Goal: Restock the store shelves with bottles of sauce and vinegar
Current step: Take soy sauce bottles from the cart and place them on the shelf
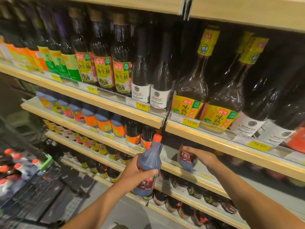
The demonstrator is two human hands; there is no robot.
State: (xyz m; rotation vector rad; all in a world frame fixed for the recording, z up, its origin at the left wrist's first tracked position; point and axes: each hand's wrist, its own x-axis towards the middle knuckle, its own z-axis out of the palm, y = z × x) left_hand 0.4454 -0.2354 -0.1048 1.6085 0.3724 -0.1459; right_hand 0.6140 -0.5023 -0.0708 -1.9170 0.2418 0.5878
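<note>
Open bay on second shelf (206, 175), right of black divider (162, 139), partly filled by dark jug (187, 158) under right hand (203, 158). Left of divider, blocked by orange-labelled bottles (140, 135). Headroom capped by shelf board above (214, 138). Second jug (147, 169) in front, near.

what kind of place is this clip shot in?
Almost certainly a grocery store's condiment aisle. Tiered wooden shelves hold rows of labelled sauce bottles, yellow price tags sit on the shelf edges, and a cart of red-capped bottles stands at lower left. Each hand, left and right, holds a bottle.
</note>
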